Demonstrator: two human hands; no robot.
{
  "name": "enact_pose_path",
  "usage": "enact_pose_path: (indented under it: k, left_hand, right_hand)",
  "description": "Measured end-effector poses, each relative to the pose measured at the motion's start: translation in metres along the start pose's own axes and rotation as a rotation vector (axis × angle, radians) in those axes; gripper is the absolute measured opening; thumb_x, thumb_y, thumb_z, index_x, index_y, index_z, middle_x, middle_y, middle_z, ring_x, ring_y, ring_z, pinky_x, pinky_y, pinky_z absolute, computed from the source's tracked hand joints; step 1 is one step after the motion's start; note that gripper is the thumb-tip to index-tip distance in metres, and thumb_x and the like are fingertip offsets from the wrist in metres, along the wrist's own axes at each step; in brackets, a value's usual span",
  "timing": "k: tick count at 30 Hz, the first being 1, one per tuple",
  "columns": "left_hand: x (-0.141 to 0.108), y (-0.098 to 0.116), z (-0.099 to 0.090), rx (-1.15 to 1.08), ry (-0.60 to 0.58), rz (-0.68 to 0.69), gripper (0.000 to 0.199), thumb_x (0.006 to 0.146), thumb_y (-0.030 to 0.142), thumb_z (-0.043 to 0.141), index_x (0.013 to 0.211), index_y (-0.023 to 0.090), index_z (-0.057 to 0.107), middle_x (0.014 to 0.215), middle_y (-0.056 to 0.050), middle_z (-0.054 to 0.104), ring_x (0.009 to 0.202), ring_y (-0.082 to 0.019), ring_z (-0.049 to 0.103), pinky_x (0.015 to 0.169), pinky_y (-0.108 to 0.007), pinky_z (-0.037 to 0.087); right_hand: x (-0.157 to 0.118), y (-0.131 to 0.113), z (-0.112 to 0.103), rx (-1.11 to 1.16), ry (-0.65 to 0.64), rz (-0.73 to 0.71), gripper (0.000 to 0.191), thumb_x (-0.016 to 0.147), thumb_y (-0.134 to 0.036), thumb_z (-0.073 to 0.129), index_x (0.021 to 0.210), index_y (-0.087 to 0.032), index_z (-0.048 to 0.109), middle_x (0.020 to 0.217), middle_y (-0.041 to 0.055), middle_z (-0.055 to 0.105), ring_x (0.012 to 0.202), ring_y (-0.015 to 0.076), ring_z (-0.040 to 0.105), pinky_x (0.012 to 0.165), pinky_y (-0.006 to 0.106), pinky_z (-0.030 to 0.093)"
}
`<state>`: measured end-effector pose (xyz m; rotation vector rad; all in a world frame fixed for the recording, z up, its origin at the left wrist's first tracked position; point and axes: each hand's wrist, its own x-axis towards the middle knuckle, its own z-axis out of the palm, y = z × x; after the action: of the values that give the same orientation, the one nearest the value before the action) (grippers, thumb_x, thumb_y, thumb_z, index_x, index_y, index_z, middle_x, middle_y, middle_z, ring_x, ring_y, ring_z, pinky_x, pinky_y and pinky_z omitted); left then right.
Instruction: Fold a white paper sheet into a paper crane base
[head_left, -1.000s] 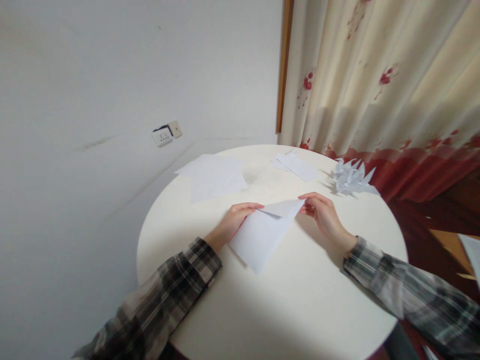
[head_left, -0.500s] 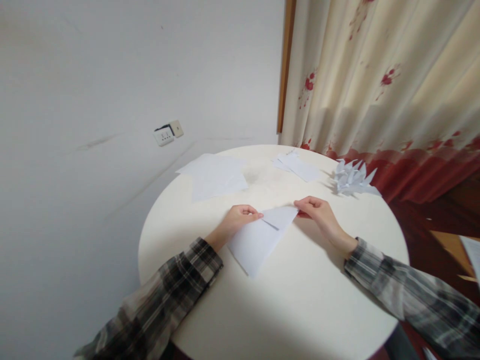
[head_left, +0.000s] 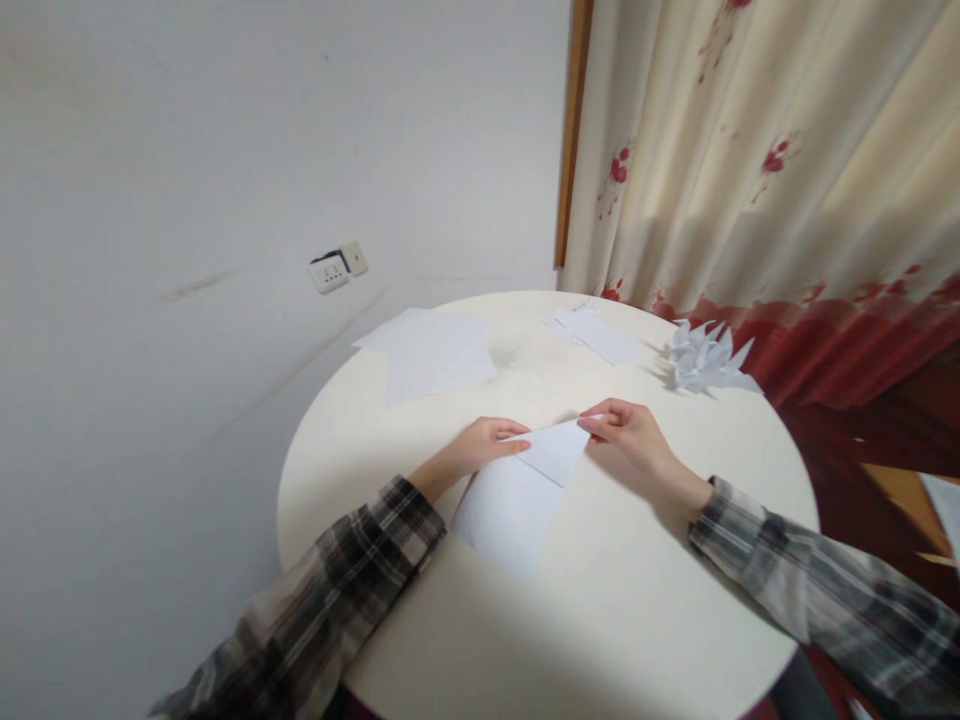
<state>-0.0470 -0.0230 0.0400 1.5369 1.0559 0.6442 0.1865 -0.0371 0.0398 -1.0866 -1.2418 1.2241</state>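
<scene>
A sheet of white paper (head_left: pixel 504 515) is held between my hands over the middle of the round table, its far part folded over into a flap. My left hand (head_left: pixel 480 447) pinches the far left edge, thumb on top of the flap. At the far right corner, my right hand (head_left: pixel 624 430) grips the paper between thumb and fingers. The near end of the sheet hangs toward me; whether it touches the tabletop I cannot tell.
Large white sheets (head_left: pixel 435 355) lie at the table's back left. Smaller paper pieces (head_left: pixel 596 335) rest at the back, and a cluster of folded paper shapes (head_left: pixel 709 358) stands at the right rim of the white table (head_left: pixel 600 620). Behind are a wall socket (head_left: pixel 330 272) and a curtain (head_left: pixel 697 200).
The folded flap has grown larger, reaching nearer to me. My right hand has shifted slightly left and down, and my left hand a little down; the sheet's near end has moved toward me.
</scene>
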Motion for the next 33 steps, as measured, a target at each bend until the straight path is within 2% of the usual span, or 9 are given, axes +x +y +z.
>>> enact_pose_path:
  k: [6, 10, 13, 15, 17, 20, 23, 28, 33]
  left_hand:
    - [-0.001, 0.004, 0.001, 0.042, -0.141, -0.06, 0.033, 0.06, 0.037, 0.072, 0.079, 0.011, 0.067, 0.08, -0.008, 0.07, 0.073, -0.02, 0.064, 0.066, -0.027, 0.046]
    - [-0.001, 0.003, 0.002, 0.069, -0.156, -0.053, 0.033, 0.06, 0.037, 0.072, 0.078, 0.01, 0.067, 0.078, -0.007, 0.07, 0.071, -0.019, 0.064, 0.064, -0.026, 0.046]
    - [-0.001, 0.003, 0.003, 0.038, -0.094, 0.005, 0.032, 0.06, 0.037, 0.072, 0.078, 0.011, 0.067, 0.076, -0.006, 0.069, 0.068, -0.018, 0.063, 0.064, -0.026, 0.045]
    - [-0.001, 0.004, 0.003, -0.035, -0.007, 0.098, 0.033, 0.062, 0.038, 0.073, 0.08, 0.012, 0.067, 0.078, -0.006, 0.069, 0.07, -0.018, 0.062, 0.066, -0.027, 0.046]
    - [-0.001, 0.007, 0.003, -0.126, 0.078, 0.234, 0.031, 0.065, 0.039, 0.071, 0.082, 0.013, 0.068, 0.086, -0.007, 0.068, 0.08, -0.019, 0.062, 0.074, -0.029, 0.046]
    - [-0.003, 0.01, 0.002, -0.242, 0.124, 0.404, 0.024, 0.07, 0.036, 0.069, 0.083, 0.016, 0.069, 0.112, -0.009, 0.061, 0.107, -0.023, 0.053, 0.092, -0.033, 0.039]
    - [-0.007, 0.014, 0.002, -0.343, 0.063, 0.466, 0.022, 0.069, 0.036, 0.071, 0.082, 0.019, 0.07, 0.13, -0.007, 0.049, 0.123, -0.026, 0.039, 0.103, -0.037, 0.029]
    - [-0.009, 0.017, 0.004, -0.433, -0.101, 0.526, 0.02, 0.068, 0.041, 0.072, 0.067, 0.021, 0.067, 0.132, -0.002, 0.046, 0.126, -0.025, 0.035, 0.105, -0.046, 0.022]
    - [-0.006, 0.015, -0.001, -0.359, -0.184, 0.556, 0.028, 0.067, 0.04, 0.073, 0.057, 0.018, 0.059, 0.132, 0.0, 0.046, 0.124, -0.025, 0.039, 0.104, -0.046, 0.023]
  right_hand:
    - [-0.001, -0.003, 0.002, 0.003, 0.003, 0.003, 0.031, 0.059, -0.044, 0.072, 0.068, -0.016, 0.066, 0.061, 0.0008, 0.064, 0.054, 0.0109, 0.057, 0.054, 0.023, 0.047]
    - [-0.001, -0.005, 0.0, 0.007, 0.016, -0.013, 0.035, 0.065, -0.05, 0.067, 0.069, -0.015, 0.066, 0.06, 0.0017, 0.064, 0.051, 0.0114, 0.056, 0.053, 0.024, 0.048]
    - [0.0, -0.007, -0.004, 0.09, 0.009, -0.002, 0.043, 0.074, -0.056, 0.057, 0.076, -0.014, 0.065, 0.059, 0.0037, 0.064, 0.051, 0.0126, 0.059, 0.054, 0.026, 0.049]
    - [0.002, -0.007, -0.006, 0.162, -0.014, 0.025, 0.045, 0.079, -0.057, 0.05, 0.085, -0.014, 0.063, 0.065, 0.0062, 0.067, 0.056, 0.0144, 0.062, 0.058, 0.027, 0.051]
    - [0.003, -0.005, -0.007, 0.21, -0.047, 0.048, 0.045, 0.083, -0.055, 0.046, 0.092, -0.014, 0.061, 0.076, 0.0091, 0.069, 0.066, 0.0164, 0.065, 0.066, 0.03, 0.052]
    - [0.004, -0.001, -0.005, 0.239, -0.137, 0.073, 0.046, 0.086, -0.054, 0.041, 0.099, -0.015, 0.06, 0.097, 0.0128, 0.067, 0.086, 0.0188, 0.065, 0.084, 0.034, 0.048]
    - [0.001, 0.004, -0.002, 0.252, -0.289, 0.088, 0.049, 0.086, -0.056, 0.039, 0.105, -0.016, 0.058, 0.113, 0.0139, 0.061, 0.104, 0.0202, 0.058, 0.097, 0.038, 0.039]
    - [-0.006, 0.008, 0.005, 0.291, -0.549, 0.122, 0.051, 0.081, -0.056, 0.049, 0.115, -0.019, 0.053, 0.124, 0.0126, 0.055, 0.112, 0.0214, 0.052, 0.102, 0.042, 0.03]
    - [-0.013, 0.004, 0.011, 0.347, -0.667, 0.152, 0.051, 0.074, -0.051, 0.061, 0.114, -0.02, 0.056, 0.123, 0.0095, 0.055, 0.111, 0.0191, 0.051, 0.099, 0.035, 0.033]
